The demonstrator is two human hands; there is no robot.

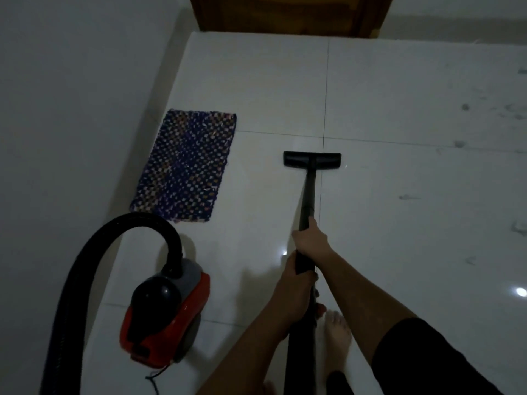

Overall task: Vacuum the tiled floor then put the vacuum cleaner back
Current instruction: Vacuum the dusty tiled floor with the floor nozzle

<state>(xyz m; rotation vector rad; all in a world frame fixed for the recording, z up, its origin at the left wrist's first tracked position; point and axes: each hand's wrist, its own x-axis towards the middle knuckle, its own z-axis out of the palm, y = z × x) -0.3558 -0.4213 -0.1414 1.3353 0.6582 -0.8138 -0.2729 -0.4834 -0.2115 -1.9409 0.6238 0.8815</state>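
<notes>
Vacuum (162, 312) stands on the floor (399, 81) at lower left with its hose (114, 232) arching off left, and I hold the wand (308, 192) in both hands: right hand (309, 238) wrapped round it farther down, left hand (296, 276) wrapped round it just behind. The nozzle (312, 160) lies flat on the tile, near the mat (185, 163). For a good pass, I judge: hold the nozzle flat, stroke slowly, overlap passes, and work right toward the specks (464, 107).
</notes>
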